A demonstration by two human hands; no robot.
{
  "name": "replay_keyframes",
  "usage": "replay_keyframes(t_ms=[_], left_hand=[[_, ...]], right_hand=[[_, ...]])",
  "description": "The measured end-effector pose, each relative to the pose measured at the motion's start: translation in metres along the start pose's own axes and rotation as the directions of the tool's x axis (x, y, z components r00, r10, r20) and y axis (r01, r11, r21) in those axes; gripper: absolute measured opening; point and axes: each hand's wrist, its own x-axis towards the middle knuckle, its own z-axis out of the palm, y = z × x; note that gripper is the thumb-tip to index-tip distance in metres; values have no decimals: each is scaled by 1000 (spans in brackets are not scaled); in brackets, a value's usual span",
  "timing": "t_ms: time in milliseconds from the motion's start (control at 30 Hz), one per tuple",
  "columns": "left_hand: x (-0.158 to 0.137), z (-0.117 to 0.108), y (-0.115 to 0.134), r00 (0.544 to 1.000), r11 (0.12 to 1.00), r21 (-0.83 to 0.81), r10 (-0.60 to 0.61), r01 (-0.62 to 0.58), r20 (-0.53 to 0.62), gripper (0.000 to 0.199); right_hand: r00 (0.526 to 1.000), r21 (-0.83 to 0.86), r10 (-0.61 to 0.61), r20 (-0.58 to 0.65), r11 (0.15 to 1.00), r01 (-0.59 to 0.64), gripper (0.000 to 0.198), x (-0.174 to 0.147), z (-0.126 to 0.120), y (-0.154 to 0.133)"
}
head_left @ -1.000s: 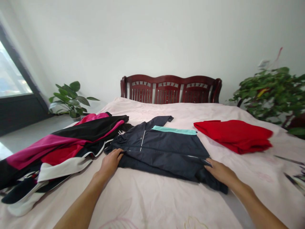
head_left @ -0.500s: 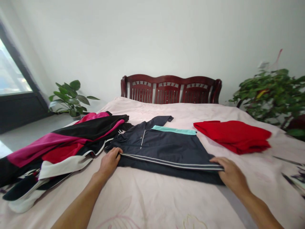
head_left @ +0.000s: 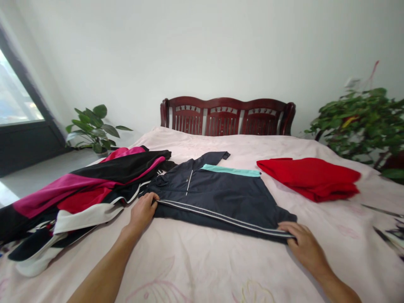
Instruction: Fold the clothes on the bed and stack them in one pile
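Head view: the striped sleeve (head_left: 217,215) now runs straight along the dark jacket's (head_left: 227,193) near edge.
On the bed (head_left: 202,269), the left hand's (head_left: 143,210) grip pinches one sleeve end; the right hand's (head_left: 304,244), having moved nearer the person, holds the other, so the earlier bunching is smoothed out.

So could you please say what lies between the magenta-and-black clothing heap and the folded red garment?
The head view shows a white-striped navy fabric jacket, then, by the red garment, pale pink bedsheet.
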Motion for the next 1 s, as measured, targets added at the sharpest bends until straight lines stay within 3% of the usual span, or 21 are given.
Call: replay_keyframes(t_ms=[100, 200, 333, 400, 467, 533, 600, 733, 867, 1000], left_hand=[[3, 2, -2, 999, 999, -34, -31, 31, 9, 11], [4, 0, -8, 998, 972, -226, -56, 62, 33, 13], [1, -7, -22, 983, 799, -582, -183, 150, 1, 43], [0, -13, -30, 955, 738, -641, -295, 209, -28, 51], [1, -16, -39, 929, 724, -638, -367, 261, -36, 49], [2, -16, -47, 929, 755, -593, -368, 282, -27, 44], [3, -12, -53, 943, 801, -533, -332, 272, -18, 38], [3, -1, -57, 954, 848, -470, -296, 246, -35, 36], [1, 2, -57, 975, 931, -333, -195, 150, -107, 44], [0, 2, -55, 985, 971, -198, -153, 134, -84, 40]], right_hand=[[997, 78, 79, 15, 994, -80, 31, -5, 2, 8], [988, 184, 148, 47, 971, -154, 34, -10, -2, 10], [951, 395, 308, 14, 872, -289, 37, -14, -15, 4], [910, 427, 411, -60, 834, -349, 34, -12, -23, -5], [894, 371, 433, -115, 854, -366, 33, -5, -29, -18], [936, 267, 323, -138, 922, -279, 35, 7, -30, -37], [983, 156, 129, -131, 982, -108, 38, 19, -23, -59], [989, -33, -150, -9, 988, 149, 43, 30, 13, -97], [960, -129, -218, 176, 962, 242, 48, 23, 49, -111], [951, -164, -224, 213, 951, 261, 50, 17, 59, -106]])
